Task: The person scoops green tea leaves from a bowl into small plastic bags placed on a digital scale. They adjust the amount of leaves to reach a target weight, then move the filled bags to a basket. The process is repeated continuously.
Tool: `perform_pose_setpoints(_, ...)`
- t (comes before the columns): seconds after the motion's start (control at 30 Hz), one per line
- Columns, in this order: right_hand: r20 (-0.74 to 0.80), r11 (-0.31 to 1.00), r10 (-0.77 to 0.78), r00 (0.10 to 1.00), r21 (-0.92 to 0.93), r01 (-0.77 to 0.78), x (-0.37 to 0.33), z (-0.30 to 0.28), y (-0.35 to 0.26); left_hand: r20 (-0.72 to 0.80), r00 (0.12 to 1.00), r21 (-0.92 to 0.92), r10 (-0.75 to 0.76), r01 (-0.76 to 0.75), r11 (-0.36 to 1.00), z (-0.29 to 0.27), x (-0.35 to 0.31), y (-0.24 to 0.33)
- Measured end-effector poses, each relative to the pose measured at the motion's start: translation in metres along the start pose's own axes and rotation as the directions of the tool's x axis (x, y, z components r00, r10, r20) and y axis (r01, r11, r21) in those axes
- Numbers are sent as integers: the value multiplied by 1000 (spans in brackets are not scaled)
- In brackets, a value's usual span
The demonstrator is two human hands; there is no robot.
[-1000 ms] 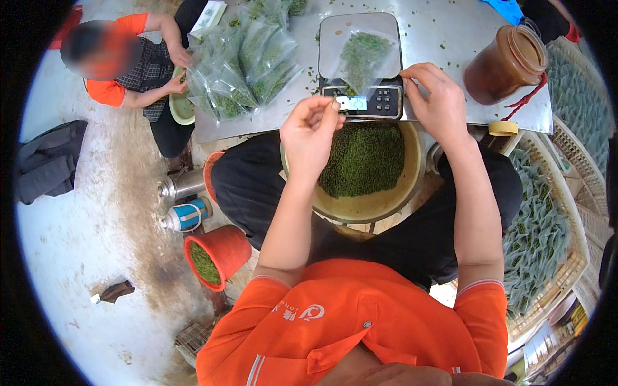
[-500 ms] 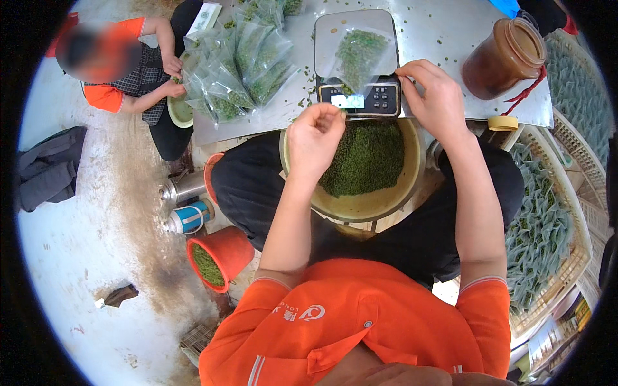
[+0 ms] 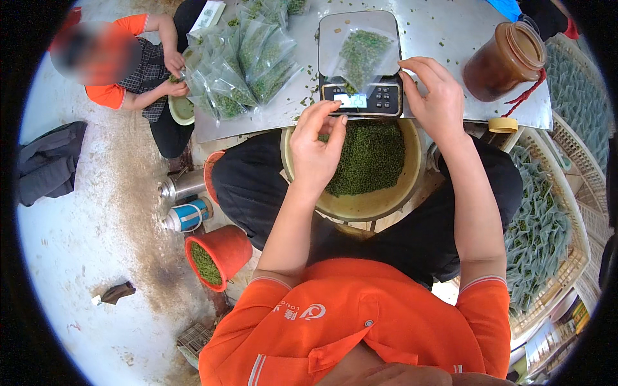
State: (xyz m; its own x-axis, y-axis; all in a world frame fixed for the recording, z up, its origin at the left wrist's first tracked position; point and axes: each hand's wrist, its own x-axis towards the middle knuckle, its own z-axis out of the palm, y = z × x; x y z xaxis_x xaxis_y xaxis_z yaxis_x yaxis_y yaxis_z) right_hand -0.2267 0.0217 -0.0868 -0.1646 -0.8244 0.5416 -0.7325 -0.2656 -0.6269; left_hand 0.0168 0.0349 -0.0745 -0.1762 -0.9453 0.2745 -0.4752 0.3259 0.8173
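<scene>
A clear plastic bag (image 3: pixel 365 56) partly filled with small green grains lies on the digital scale (image 3: pixel 327 45), whose lit display faces me. My right hand (image 3: pixel 436 96) is at the scale's right edge, thumb and forefinger pinched at the bag's near right edge. Just below the display my left hand (image 3: pixel 314 147) hovers over the basin's far left side, thumb and fingers apart, with nothing visible held. Between my legs sits a wide yellowish basin (image 3: pixel 360 209) holding a heap of green grains (image 3: pixel 368 157), under the table's edge.
Filled clear bags (image 3: pixel 225 71) are piled left on the metal table (image 3: pixel 444 19). A brown jar (image 3: pixel 499 61) stands right, its yellow lid (image 3: pixel 503 125) at the edge. A co-worker (image 3: pixel 138 71) sits left. Crates (image 3: pixel 573 257) of packets stand right; a red bucket (image 3: pixel 235 254) left.
My left hand's fingers have spread from a pinch, and it has shifted slightly. The bag lies slightly differently on the scale. My right hand remains beside it.
</scene>
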Motion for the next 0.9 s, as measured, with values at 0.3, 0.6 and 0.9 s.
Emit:
perform_pose_setpoints(0.3,-19,974,-215,976,-70,214,-2,20,-21,47,998,-27,37,-36,999,17,4,8)
perform_pose_setpoints(0.6,87,981,-192,978,31,190,-6,30,-30,83,996,31,30,-33,999,27,18,-1)
perform_pose_setpoints(0.9,-44,994,-10,999,110,15,-6,22,-63,404,891,507,206,-406,761,-27,48,78)
